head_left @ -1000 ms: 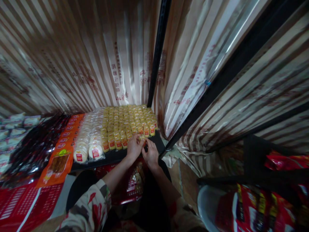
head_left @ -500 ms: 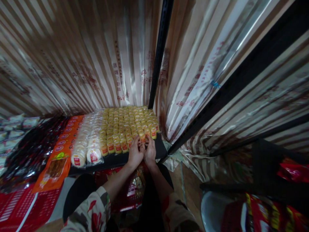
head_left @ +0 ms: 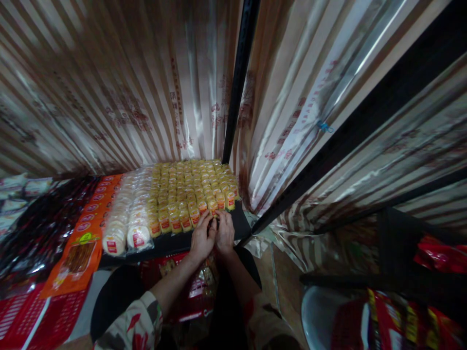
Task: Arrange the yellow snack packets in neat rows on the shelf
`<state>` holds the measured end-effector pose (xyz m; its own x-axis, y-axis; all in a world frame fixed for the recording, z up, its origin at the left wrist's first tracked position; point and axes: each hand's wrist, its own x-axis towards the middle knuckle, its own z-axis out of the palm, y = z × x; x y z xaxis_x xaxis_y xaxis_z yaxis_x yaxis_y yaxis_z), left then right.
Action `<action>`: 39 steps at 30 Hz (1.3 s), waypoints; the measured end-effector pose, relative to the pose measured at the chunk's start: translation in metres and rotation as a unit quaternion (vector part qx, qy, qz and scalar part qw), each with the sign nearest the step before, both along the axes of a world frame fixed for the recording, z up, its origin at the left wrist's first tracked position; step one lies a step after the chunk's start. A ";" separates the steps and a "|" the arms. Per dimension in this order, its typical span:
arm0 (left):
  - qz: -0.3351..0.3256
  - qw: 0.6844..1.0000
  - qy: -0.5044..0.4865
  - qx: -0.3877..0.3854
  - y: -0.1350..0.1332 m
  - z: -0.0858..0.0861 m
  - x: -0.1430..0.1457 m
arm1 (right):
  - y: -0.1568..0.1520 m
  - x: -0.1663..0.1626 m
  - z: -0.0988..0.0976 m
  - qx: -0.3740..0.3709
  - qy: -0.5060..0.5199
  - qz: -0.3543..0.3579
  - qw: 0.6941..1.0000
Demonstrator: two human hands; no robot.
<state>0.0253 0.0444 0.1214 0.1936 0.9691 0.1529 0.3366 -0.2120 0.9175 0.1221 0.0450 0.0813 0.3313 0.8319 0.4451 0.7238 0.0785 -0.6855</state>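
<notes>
Small yellow snack packets (head_left: 186, 194) with red labels stand in tight rows on a dark shelf (head_left: 160, 243). My left hand (head_left: 203, 238) is at the front of these rows, fingers curled and closed at a packet's front end. Beside it, almost touching, my right hand (head_left: 225, 234) has its bent fingers on the same packet from the right. My fingertips partly hide that packet. Left of the yellow rows lie clear-wrapped stacks of round white snacks (head_left: 139, 233), also with red labels.
An orange snack pack (head_left: 78, 255), dark shiny packets (head_left: 44, 223) and white packets (head_left: 12, 206) lie farther left. A red basket (head_left: 65, 311) is at lower left; another red basket (head_left: 188, 304) holds packets below my arms. Black posts (head_left: 237, 82) and striped curtains (head_left: 175, 73) enclose the shelf.
The view has shifted slightly, so the shelf goods appear a little farther left. Both hands stay together at the front of the yellow rows, with the fingers slightly lower.
</notes>
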 end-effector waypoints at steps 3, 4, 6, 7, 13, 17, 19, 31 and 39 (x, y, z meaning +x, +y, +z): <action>0.002 1.000 -0.007 -0.011 -0.001 -0.001 0.000 | -0.001 0.003 0.001 0.013 -0.004 0.024 1.000; 0.000 1.000 -0.008 -0.013 -0.001 0.000 0.000 | -0.001 0.003 0.001 0.015 -0.005 0.025 1.000; -0.007 1.000 -0.010 -0.016 -0.002 0.000 0.001 | -0.001 0.004 0.001 0.016 -0.005 0.024 1.000; -0.010 1.000 -0.009 -0.015 -0.002 0.001 0.001 | -0.001 0.004 0.001 0.017 -0.004 0.023 1.000; -0.043 0.998 0.041 0.026 -0.002 0.003 0.002 | 0.001 0.004 -0.002 0.010 0.045 0.018 0.999; -0.037 0.999 0.031 0.004 -0.002 0.001 0.008 | 0.004 0.009 -0.003 -0.004 0.083 0.024 0.996; -0.029 0.999 0.026 -0.007 -0.002 0.000 0.011 | 0.005 0.013 -0.003 -0.011 0.070 0.024 0.997; -0.028 0.992 0.121 0.018 -0.004 -0.008 0.012 | 0.004 0.033 0.003 0.044 -0.041 -0.058 0.997; -0.025 0.989 0.146 0.025 -0.005 -0.012 0.014 | 0.021 0.040 -0.004 0.033 -0.037 -0.050 0.997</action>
<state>0.0393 0.0396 0.1097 0.2835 0.9500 0.1310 0.5738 -0.2775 0.7705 0.1622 0.0664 0.0774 0.3760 0.7639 0.5245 0.7788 0.0462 -0.6256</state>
